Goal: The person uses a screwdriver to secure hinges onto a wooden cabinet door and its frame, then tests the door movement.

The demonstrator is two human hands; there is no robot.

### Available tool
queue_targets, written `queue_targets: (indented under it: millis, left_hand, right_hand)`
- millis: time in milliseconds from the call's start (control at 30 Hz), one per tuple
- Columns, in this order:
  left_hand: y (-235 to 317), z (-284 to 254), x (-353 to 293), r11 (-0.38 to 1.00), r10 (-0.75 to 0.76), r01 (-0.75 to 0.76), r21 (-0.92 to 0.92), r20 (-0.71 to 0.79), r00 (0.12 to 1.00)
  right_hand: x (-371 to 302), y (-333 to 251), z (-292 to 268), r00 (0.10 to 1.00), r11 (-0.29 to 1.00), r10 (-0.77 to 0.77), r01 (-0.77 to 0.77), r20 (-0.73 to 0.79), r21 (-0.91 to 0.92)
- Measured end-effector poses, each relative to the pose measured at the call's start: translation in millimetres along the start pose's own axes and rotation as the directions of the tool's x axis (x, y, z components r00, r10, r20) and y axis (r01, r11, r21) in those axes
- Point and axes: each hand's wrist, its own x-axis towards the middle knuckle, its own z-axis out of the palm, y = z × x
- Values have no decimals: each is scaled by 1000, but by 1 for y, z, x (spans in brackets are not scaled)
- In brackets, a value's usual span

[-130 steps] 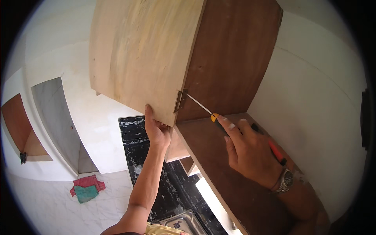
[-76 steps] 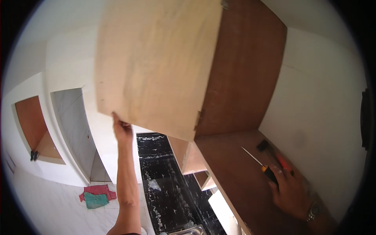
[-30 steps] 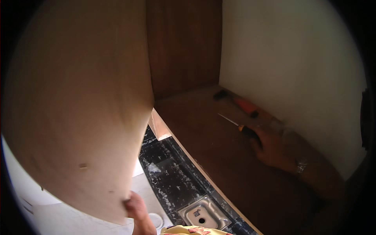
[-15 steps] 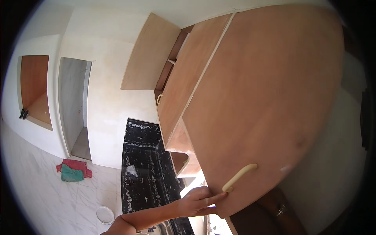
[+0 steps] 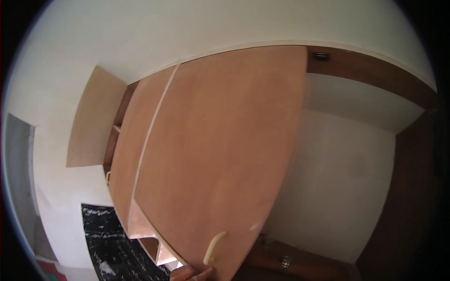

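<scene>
A large light-brown wooden cabinet door [image 5: 220,150] stands swung out in front of me, with a cream curved handle [image 5: 215,248] near its lower corner. At the bottom edge of the picture, my left hand [image 5: 190,273] has its fingers closed on the door's lower edge, just below the handle. Only part of that hand shows. My right forearm, wearing a metal wristwatch [image 5: 286,261], reaches low inside the open cabinet [image 5: 347,187]. My right hand [image 5: 263,241] is dim and partly hidden behind the door's edge, so its fingers cannot be made out.
A second brown door [image 5: 140,140] adjoins on the left, and beyond it a paler door [image 5: 96,122] stands open. Below lies a black marbled counter [image 5: 117,248]. A dark fitting [image 5: 321,56] sits on the cabinet's upper frame. A doorway [image 5: 21,173] is at far left.
My view has turned up and to the right, bringing much more of the cabinet's inside and my watch-wearing forearm into sight. My left hand stays at the door's lower edge.
</scene>
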Motion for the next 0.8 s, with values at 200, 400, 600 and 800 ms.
queue_targets:
  millis: [200, 400, 600, 800]
  left_hand:
    - [20, -7, 3, 998, -13, 12, 61, 10, 1000]
    - [-11, 11, -41, 861, 153, -194, 470, 123, 980]
    - [4, 35, -51, 907, -358, 379, 186, -134, 924]
    - [46, 37, -82, 933, -313, 320, 165, -67, 947]
  right_hand:
    - [-5, 5, 16, 995, 997, -59, 55, -75, -59]
    - [-16, 6, 2, 996, 998, 64, -66, -66, -25]
    - [-2, 15, 1, 991, 990, 131, -131, 2, 47]
    - [-19, 11, 5, 987, 998, 49, -54, -150, -25]
